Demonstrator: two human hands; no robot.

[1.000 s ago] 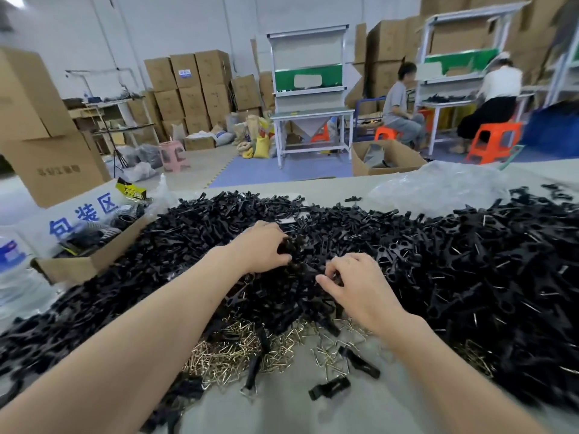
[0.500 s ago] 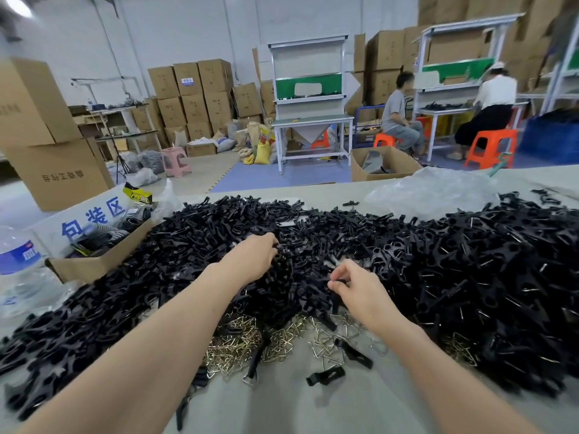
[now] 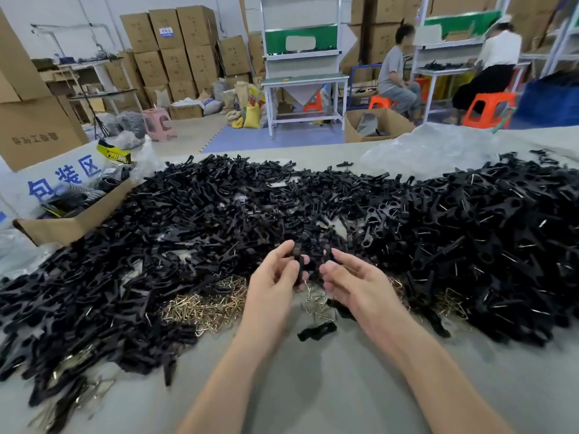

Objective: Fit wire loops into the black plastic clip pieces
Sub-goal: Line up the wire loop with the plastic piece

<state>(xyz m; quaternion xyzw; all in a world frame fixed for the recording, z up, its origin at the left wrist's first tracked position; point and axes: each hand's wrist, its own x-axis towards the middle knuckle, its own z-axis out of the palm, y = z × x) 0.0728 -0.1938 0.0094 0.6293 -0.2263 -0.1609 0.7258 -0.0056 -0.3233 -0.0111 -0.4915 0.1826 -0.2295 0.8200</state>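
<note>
The near strip of the desk (image 3: 329, 393) lies open, so there is room to reach in from the front edge. Ahead and on both sides the heap of black clip pieces (image 3: 194, 220) walls it in, wire loops (image 3: 203, 306) spilling at its foot. One loose clip (image 3: 316, 331) lies in the gap. A cardboard box (image 3: 72, 225) blocks the left edge, a plastic bag (image 3: 438, 148) the far right.

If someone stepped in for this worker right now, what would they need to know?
Left hand: pinches a clip.
Right hand: pinches a second clip; no wire visible in either hand.
Wire loops: piled on the table just beyond the hands, at the edge of the clip heap.
Done: the right-side heap shows wire glints, likely fitted pieces.
Left: pick a loop and fit it; the clip heap is large.
</note>
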